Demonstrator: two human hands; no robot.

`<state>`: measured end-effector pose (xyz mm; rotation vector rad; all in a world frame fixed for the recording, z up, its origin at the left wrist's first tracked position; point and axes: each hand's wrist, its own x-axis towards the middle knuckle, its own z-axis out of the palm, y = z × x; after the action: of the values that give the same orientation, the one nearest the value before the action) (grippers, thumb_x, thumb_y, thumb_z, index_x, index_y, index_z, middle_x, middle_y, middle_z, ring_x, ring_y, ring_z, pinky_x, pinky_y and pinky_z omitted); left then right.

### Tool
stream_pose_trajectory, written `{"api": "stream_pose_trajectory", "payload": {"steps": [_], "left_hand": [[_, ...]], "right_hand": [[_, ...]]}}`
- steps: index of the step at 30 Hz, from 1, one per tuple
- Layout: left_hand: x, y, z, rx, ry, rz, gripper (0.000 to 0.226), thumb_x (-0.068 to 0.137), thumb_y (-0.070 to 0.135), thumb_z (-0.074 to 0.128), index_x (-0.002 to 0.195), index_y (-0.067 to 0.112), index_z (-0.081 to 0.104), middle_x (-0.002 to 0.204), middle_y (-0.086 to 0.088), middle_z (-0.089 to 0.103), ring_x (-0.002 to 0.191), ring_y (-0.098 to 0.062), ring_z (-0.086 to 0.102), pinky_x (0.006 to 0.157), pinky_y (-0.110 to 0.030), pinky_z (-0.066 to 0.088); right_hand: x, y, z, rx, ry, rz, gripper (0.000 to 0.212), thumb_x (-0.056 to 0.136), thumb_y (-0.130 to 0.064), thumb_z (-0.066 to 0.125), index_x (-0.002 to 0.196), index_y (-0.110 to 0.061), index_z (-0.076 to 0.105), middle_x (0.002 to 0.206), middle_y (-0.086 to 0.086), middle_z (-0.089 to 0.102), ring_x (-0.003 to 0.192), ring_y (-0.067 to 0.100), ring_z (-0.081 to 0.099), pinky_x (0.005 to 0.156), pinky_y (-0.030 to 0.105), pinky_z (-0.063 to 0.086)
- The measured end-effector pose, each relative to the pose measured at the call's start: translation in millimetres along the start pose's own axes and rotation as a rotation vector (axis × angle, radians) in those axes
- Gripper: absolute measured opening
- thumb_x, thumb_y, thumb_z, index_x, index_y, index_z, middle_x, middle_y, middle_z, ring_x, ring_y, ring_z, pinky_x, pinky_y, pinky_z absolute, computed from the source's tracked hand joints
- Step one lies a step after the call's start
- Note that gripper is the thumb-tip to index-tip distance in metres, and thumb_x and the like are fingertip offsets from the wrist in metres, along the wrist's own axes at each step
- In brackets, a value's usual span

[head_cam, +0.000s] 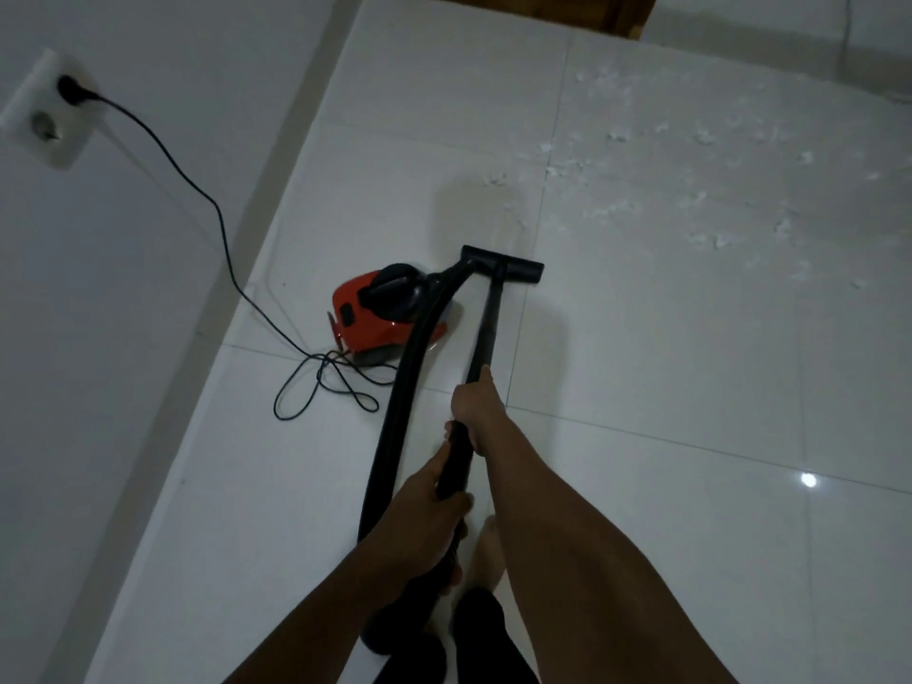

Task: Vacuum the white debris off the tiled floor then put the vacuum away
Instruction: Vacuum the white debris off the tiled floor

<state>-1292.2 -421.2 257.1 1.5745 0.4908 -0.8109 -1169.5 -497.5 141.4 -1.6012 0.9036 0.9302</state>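
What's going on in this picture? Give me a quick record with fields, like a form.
setting: white tiled floor beside a wall
tool: black vacuum wand, its floor head resting on the tiles
left hand: gripping the wand's lower handle
right hand: gripping the wand higher up
vacuum body: red, on the floor left of the wand
power cord: plugged into the wall socket
white debris: scattered ahead and right of the head, not yet reached

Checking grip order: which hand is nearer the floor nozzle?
Right. The right hand grips the wand further down, closer to the floor nozzle; the left hand holds it higher, behind.
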Motion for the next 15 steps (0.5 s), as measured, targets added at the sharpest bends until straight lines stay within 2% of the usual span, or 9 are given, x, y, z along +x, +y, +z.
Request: {"api": "stream_pose_trajectory", "payload": {"steps": [2, 7, 9, 12, 15], "left_hand": [[3.0, -0.4, 5.7, 0.011, -0.006, 0.016, 0.067, 0.099, 0.004, 0.047, 0.151, 0.04, 0.022, 0.076, -0.01, 0.06, 0.062, -0.014, 0.058, 0.053, -0.02, 0.049], [19.6, 1.8, 16.7, 0.01, -0.022, 0.03, 0.069, 0.099, 0.003, 0.044, 0.149, 0.044, 0.022, 0.072, -0.005, 0.058, 0.054, -0.014, 0.054, 0.055, -0.029, 0.049], [29.2, 8.1, 23.7, -0.01, -0.029, 0.031, 0.069, 0.099, 0.003, 0.043, 0.151, 0.043, 0.021, 0.07, -0.007, 0.057, 0.054, -0.018, 0.052, 0.053, -0.032, 0.048], [47.5, 21.7, 36.7, -0.064, -0.027, 0.019, 0.069, 0.099, 0.004, 0.043, 0.148, 0.049, 0.021, 0.067, -0.006, 0.058, 0.049, -0.02, 0.052, 0.048, -0.031, 0.048], [76.9, 43.9, 46.9, -0.081, -0.003, 0.041, 0.07, 0.099, 0.004, 0.043, 0.147, 0.05, 0.021, 0.066, -0.009, 0.055, 0.049, -0.019, 0.051, 0.049, -0.029, 0.049]], "right_hand": [[3.9, 3.3, -4.3, -0.006, 0.002, -0.009, 0.089, 0.096, 0.002, 0.037, 0.161, -0.043, -0.002, 0.093, 0.018, 0.061, 0.059, 0.025, 0.057, 0.058, 0.037, 0.054], [16.3, -1.6, -17.0, -0.04, 0.003, -0.03, 0.087, 0.097, 0.0, 0.04, 0.161, -0.044, 0.0, 0.094, 0.017, 0.062, 0.055, 0.023, 0.055, 0.051, 0.034, 0.051], [24.2, -9.0, -24.7, -0.068, -0.002, -0.036, 0.089, 0.097, 0.0, 0.042, 0.161, -0.045, 0.0, 0.099, 0.017, 0.064, 0.055, 0.023, 0.056, 0.049, 0.033, 0.05], [39.4, -26.7, -39.5, -0.09, -0.003, -0.032, 0.093, 0.096, 0.003, 0.044, 0.16, -0.047, -0.001, 0.103, 0.021, 0.065, 0.055, 0.023, 0.057, 0.046, 0.032, 0.049], [59.1, -55.6, -55.9, -0.096, -0.009, -0.025, 0.09, 0.097, 0.0, 0.043, 0.159, -0.049, 0.001, 0.105, 0.021, 0.064, 0.057, 0.023, 0.057, 0.046, 0.031, 0.049]]}}
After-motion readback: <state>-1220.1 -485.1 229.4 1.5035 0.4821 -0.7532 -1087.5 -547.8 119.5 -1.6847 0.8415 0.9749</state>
